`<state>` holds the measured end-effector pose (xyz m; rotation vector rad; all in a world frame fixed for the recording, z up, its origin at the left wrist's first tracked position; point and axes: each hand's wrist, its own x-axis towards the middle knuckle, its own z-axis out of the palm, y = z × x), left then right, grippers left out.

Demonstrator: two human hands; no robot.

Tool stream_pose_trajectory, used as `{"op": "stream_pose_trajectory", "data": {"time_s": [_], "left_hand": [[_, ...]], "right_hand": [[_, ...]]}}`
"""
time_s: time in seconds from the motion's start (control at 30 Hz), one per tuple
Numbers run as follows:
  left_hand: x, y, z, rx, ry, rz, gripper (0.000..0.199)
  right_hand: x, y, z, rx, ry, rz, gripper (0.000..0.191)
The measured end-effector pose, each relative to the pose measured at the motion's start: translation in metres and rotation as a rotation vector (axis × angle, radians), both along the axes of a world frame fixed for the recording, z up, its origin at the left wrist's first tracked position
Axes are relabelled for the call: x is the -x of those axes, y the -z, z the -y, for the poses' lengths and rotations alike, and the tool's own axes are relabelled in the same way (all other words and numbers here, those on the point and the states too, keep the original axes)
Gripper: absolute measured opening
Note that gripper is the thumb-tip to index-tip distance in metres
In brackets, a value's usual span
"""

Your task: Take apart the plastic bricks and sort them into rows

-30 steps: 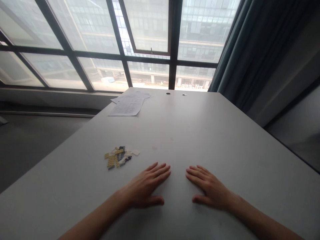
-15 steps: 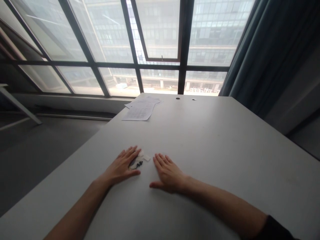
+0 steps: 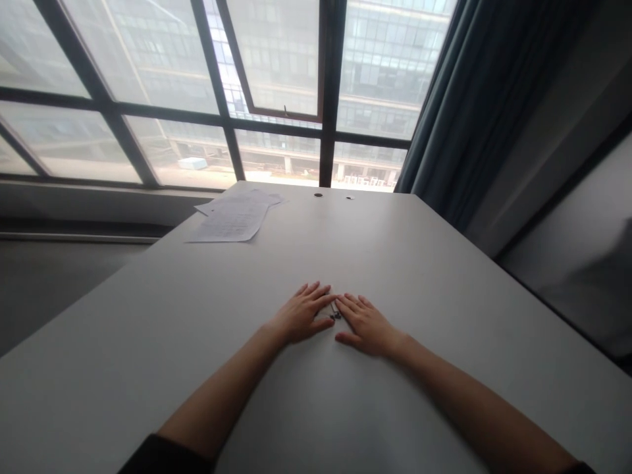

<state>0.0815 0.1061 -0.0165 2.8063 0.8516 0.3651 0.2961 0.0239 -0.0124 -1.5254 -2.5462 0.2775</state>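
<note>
My left hand (image 3: 307,312) lies flat on the white table (image 3: 276,408), palm down with its fingers spread. Close by on the right, my right hand (image 3: 366,324) also rests flat, its fingertips almost meeting those of the left. Between and partly beneath the hands are small flat white and dark pieces (image 3: 336,316), mostly covered. Their kind cannot be made out. Neither hand is closed around anything.
Printed paper sheets (image 3: 230,218) lie overlapping near the table's far left edge. Two small round items (image 3: 318,195) sit at the far edge. Beyond stand large framed windows (image 3: 276,59), with a dark curtain (image 3: 459,118) on the right.
The hands have come closer together around the small pieces, covering more of them. The left hand has moved right across the table. The camera view has turned somewhat to the right.
</note>
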Motion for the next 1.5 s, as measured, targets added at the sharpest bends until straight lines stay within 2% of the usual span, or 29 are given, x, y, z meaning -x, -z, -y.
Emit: {"op": "stream_pose_trajectory", "data": {"time_s": [0.1, 0.17, 0.27, 0.33, 0.43, 0.57, 0.7, 0.9, 1.1, 1.27, 1.4, 1.5], "left_hand": [[-0.023, 0.001, -0.006, 0.013, 0.019, 0.075, 0.053], [-0.022, 0.001, -0.010, 0.028, -0.017, 0.154, 0.052], [0.000, 0.001, -0.013, 0.031, -0.107, 0.227, 0.059], [0.021, 0.001, -0.013, 0.017, -0.121, 0.217, 0.059], [0.045, 0.001, -0.009, -0.009, -0.141, 0.203, 0.047], [0.055, -0.001, -0.002, -0.025, -0.171, 0.205, 0.036], [0.049, -0.001, -0.003, -0.053, -0.182, 0.194, 0.023], [0.039, 0.001, -0.007, -0.112, -0.232, 0.160, 0.024], [0.031, -0.010, 0.001, -0.122, -0.383, 0.105, 0.027], [0.003, -0.024, 0.003, -0.103, -0.460, 0.002, 0.025], [-0.018, -0.027, 0.001, -0.101, -0.496, -0.058, 0.019], [-0.019, -0.031, 0.001, -0.102, -0.492, -0.074, 0.019]], "right_hand": [[-0.014, 0.004, 0.002, -0.015, 0.087, 0.002, 0.078], [-0.015, 0.007, 0.002, -0.032, 0.132, -0.011, 0.081], [-0.012, 0.012, -0.004, -0.050, 0.161, -0.031, 0.094], [-0.006, 0.015, -0.012, -0.056, 0.145, -0.044, 0.101], [0.005, 0.016, -0.028, -0.063, 0.091, -0.061, 0.106], [0.018, 0.012, -0.047, -0.059, 0.035, -0.054, 0.106], [0.024, 0.008, -0.058, -0.056, -0.001, -0.048, 0.100], [0.025, 0.006, -0.063, -0.108, 0.019, -0.078, 0.092], [0.016, 0.013, -0.038, -0.301, 0.171, -0.238, 0.066], [0.012, 0.014, -0.013, -0.377, 0.167, -0.289, 0.055], [0.013, 0.013, -0.010, -0.386, 0.187, -0.328, 0.050], [0.011, 0.013, -0.013, -0.383, 0.213, -0.404, 0.047]]}}
